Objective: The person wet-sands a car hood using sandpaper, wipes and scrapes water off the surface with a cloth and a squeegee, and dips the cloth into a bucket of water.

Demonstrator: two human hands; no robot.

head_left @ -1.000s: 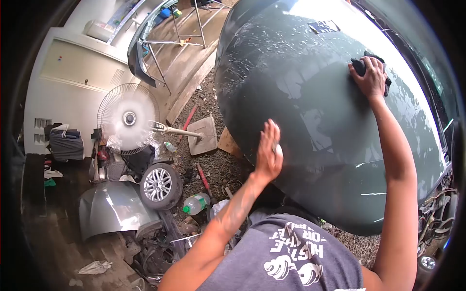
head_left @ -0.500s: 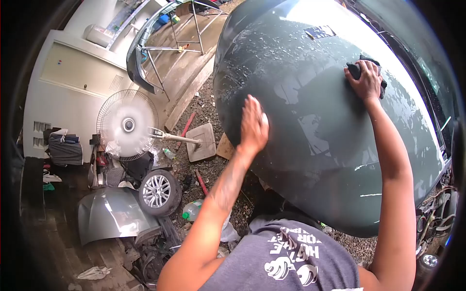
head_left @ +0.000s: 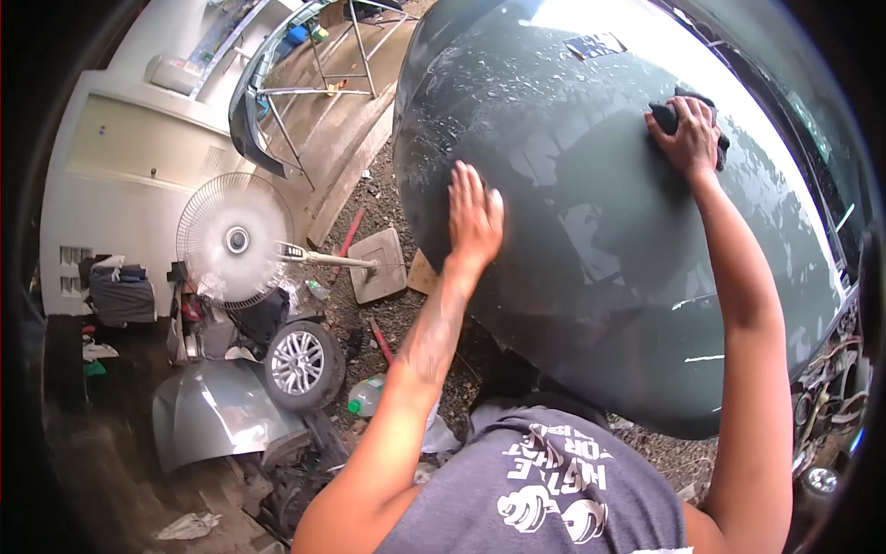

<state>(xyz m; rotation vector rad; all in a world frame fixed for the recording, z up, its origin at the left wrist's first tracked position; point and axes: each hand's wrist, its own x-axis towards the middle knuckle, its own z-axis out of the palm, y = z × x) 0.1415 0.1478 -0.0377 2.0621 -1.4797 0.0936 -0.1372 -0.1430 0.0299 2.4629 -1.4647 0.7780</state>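
Note:
A dark green car hood fills the right half of the view, with water drops toward its upper left. My left hand lies on the hood's left part, fingers stretched out and holding nothing. Farther up and right, my right hand is closed over a black cloth pressed on the wet surface. A small dark sheet lies flat near the hood's top edge.
At left are a running fan, a wheel, a silver body panel and a plastic bottle. A bumper rests by a metal stand at upper left. The windshield borders the hood at upper right.
My left hand has moved up and left across the hood. My right hand stays closed on the cloth and has shifted only slightly left in view.

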